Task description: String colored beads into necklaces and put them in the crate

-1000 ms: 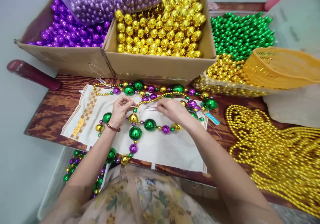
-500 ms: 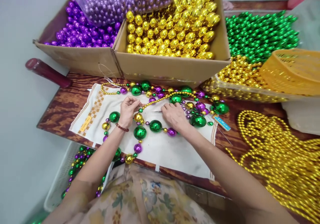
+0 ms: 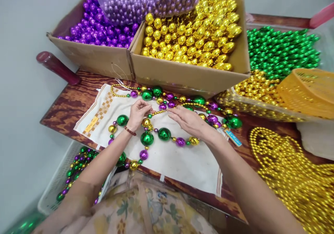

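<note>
The gold bead string point(image 3: 158, 112) runs sideways from beside the left hand point(image 3: 139, 114), which pinches thin thread point(image 3: 150, 110), to the right hand point(image 3: 186, 119), whose grip I can't tell.

Smooth, glossy beads point(image 3: 164, 134) lie on matt cloth point(image 3: 177, 162).

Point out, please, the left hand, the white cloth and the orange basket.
left hand point(image 3: 138, 115), head view, middle of hand
white cloth point(image 3: 180, 164), head view, bare lower part
orange basket point(image 3: 300, 94), head view, side wall
</note>
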The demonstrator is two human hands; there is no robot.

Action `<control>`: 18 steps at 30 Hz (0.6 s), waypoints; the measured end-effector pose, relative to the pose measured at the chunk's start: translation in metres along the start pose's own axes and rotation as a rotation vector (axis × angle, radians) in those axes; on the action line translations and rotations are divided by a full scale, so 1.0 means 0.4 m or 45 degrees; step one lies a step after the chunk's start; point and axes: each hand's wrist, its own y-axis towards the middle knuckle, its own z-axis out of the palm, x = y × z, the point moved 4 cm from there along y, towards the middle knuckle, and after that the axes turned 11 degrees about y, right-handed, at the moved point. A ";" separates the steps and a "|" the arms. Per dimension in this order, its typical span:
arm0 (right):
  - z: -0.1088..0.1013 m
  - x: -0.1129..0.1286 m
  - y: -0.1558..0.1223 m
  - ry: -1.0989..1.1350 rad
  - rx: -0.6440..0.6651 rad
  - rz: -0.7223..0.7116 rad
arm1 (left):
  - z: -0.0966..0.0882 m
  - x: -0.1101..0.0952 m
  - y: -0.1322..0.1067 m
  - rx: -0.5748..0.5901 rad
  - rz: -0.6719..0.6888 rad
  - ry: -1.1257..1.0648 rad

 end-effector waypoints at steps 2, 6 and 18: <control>-0.002 0.014 0.025 -0.045 0.102 0.030 | -0.002 -0.004 -0.001 0.011 0.024 0.018; -0.016 0.040 0.067 -0.100 0.286 0.047 | -0.002 -0.012 -0.003 0.023 0.077 0.036; -0.016 0.052 0.123 0.215 0.462 0.130 | 0.003 -0.017 -0.003 0.055 0.105 0.046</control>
